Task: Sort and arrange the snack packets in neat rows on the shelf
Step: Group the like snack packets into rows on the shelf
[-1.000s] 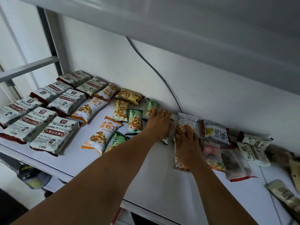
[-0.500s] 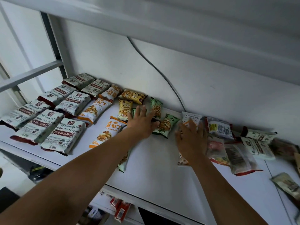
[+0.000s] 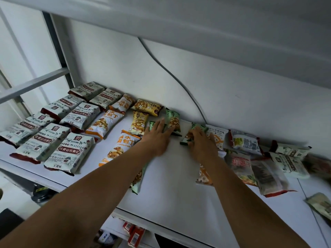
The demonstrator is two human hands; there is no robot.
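Observation:
My left hand [image 3: 157, 136] lies flat with its fingers spread on a green snack packet [image 3: 152, 124] on the white shelf [image 3: 172, 176]. Just beyond its fingertips lies another green packet [image 3: 173, 120]. My right hand [image 3: 201, 143] curls its fingers around a third green packet [image 3: 196, 127] close to the back wall. A fourth green packet [image 3: 138, 181] shows under my left forearm. Orange crouton packets [image 3: 121, 147] and yellow packets [image 3: 139, 120] sit to the left. Several white-and-maroon packets [image 3: 69, 153] lie in rows at the far left.
Mixed loose packets [image 3: 247, 142] are scattered along the right of the shelf, with one [image 3: 320, 204] near the right edge. A grey cable [image 3: 179, 81] runs down the back wall. An upper shelf [image 3: 197, 20] hangs overhead. Red boxes [image 3: 134, 233] stand on the level below.
My left hand has slid left onto the green packets. My right hand has left the orange-and-white packet and moved up to grip the green packet near the wall.

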